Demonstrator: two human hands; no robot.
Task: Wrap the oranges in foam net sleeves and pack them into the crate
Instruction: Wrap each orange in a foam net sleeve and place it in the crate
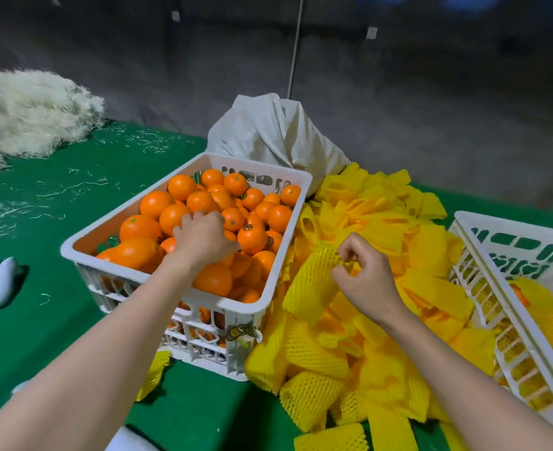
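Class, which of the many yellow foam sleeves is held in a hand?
The sleeve pinched at its upper end by the right hand, raised over the pile; the rest lie loose.

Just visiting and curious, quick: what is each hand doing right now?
Left hand: fingers curled among the oranges in the crate; a grip cannot be told.
Right hand: pinching a yellow foam net sleeve.

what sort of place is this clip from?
Likely a fruit packing shed or workstation: a white crate heaped with loose oranges, a pile of yellow foam net sleeves beside it, and a second crate on a green-covered table.
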